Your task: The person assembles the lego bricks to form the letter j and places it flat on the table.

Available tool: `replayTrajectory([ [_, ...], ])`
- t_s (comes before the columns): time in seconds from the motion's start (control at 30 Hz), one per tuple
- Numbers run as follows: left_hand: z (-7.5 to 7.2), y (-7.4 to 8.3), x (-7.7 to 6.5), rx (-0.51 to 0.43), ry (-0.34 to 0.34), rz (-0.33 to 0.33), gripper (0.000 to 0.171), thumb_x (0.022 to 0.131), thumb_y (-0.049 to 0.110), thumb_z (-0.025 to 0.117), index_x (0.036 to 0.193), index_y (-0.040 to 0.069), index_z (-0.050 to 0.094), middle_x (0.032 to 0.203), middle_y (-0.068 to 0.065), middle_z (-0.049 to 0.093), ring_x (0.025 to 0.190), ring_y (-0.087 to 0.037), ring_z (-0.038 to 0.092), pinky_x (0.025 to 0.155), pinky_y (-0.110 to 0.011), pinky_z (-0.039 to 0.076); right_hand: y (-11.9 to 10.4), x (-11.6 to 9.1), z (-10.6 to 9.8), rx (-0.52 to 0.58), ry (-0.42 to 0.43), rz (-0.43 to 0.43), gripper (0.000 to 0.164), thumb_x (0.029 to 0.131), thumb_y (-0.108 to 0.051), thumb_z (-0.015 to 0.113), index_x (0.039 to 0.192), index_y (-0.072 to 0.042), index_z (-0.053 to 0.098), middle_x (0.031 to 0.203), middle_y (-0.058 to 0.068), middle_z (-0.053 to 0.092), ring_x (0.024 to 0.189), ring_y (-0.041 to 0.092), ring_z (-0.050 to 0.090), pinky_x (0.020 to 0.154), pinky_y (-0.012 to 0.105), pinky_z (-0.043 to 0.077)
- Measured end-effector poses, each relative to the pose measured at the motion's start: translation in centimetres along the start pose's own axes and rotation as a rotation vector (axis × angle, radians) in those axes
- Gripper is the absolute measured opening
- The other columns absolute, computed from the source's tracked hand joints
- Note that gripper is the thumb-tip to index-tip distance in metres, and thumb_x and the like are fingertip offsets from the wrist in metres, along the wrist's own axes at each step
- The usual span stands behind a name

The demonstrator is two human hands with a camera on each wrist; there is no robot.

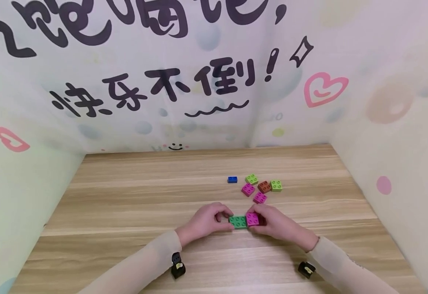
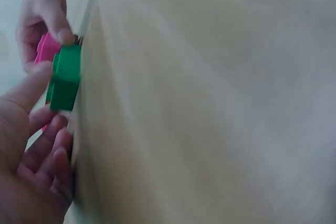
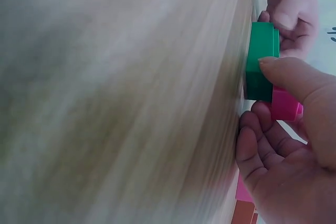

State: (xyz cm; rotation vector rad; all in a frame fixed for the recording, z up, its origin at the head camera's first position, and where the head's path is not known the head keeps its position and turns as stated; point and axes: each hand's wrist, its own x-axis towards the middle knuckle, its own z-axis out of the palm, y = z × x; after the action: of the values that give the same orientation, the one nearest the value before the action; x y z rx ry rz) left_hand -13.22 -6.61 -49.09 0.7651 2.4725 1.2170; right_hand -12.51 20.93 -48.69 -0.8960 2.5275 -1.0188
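A green toy building brick [image 1: 237, 221] lies at the near middle of the table, with a pink brick [image 1: 252, 219] on its right end. My left hand [image 1: 208, 220] pinches the green brick's left end between thumb and fingers. From the other side my right hand [image 1: 278, 222] grips the pink brick, its thumb [image 3: 294, 74] also reaching onto the green brick's side in the right wrist view. The left wrist view shows the green brick [image 2: 66, 77] between both hands. Whether the pink brick is fully pressed down cannot be told.
Behind the hands lie loose bricks: a small blue one [image 1: 232, 179], lime ones [image 1: 276, 185], a brown one [image 1: 264, 187] and pink ones [image 1: 248, 189]. The wooden table [image 1: 144, 183] meets printed cloth walls [image 1: 214, 130] at the back and sides.
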Motion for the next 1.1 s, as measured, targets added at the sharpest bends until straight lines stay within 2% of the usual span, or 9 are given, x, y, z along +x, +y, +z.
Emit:
replayTrajectory([
  [0.17,-0.9,-0.2,1.1,-0.014,0.012,-0.010,0.025,0.097,0.028,0.076,0.116,0.010,0.075,0.097,0.006,0.070,0.082,-0.006,0.059,0.074,-0.024,0.051,0.0,-0.1,-0.1,-0.014,0.005,-0.010,0.027,0.091,-0.016,0.081,0.114,-0.014,0.066,0.098,-0.011,0.062,0.089,0.005,0.057,0.079,0.027,0.053],
  [0.4,-1.1,0.5,3.3,0.104,0.102,-0.008,0.029,0.097,0.028,0.076,0.118,0.009,0.073,0.106,0.000,0.072,0.087,-0.008,0.062,0.081,-0.025,0.053,-0.1,-0.2,-0.2,-0.014,0.012,-0.021,0.028,0.091,-0.016,0.080,0.115,-0.013,0.066,0.100,-0.010,0.064,0.092,0.006,0.059,0.083,0.028,0.053],
  [0.57,-0.8,1.3,4.9,0.166,0.136,-0.023,0.030,0.097,0.028,0.076,0.119,0.008,0.072,0.108,-0.003,0.070,0.087,-0.010,0.062,0.081,-0.025,0.053,-0.1,-0.3,-0.1,-0.008,0.014,-0.033,0.028,0.092,-0.018,0.080,0.115,-0.013,0.066,0.098,-0.010,0.063,0.090,0.005,0.058,0.081,0.027,0.053],
  [0.87,0.2,1.8,7.3,0.202,0.153,-0.039,0.033,0.095,0.030,0.078,0.119,0.009,0.070,0.107,-0.003,0.069,0.094,-0.015,0.063,0.085,-0.029,0.053,0.1,-0.3,-0.1,0.001,0.007,-0.014,0.028,0.092,-0.020,0.080,0.115,-0.015,0.066,0.096,-0.011,0.061,0.089,0.005,0.057,0.080,0.027,0.052],
  [1.1,0.7,2.3,8.6,0.232,0.129,-0.066,0.034,0.094,0.032,0.079,0.118,0.010,0.069,0.100,-0.001,0.066,0.088,-0.013,0.058,0.080,-0.028,0.050,0.1,-0.2,-0.2,0.008,-0.002,0.005,0.028,0.093,-0.022,0.080,0.116,-0.015,0.066,0.097,-0.011,0.061,0.088,0.005,0.056,0.080,0.027,0.051],
])
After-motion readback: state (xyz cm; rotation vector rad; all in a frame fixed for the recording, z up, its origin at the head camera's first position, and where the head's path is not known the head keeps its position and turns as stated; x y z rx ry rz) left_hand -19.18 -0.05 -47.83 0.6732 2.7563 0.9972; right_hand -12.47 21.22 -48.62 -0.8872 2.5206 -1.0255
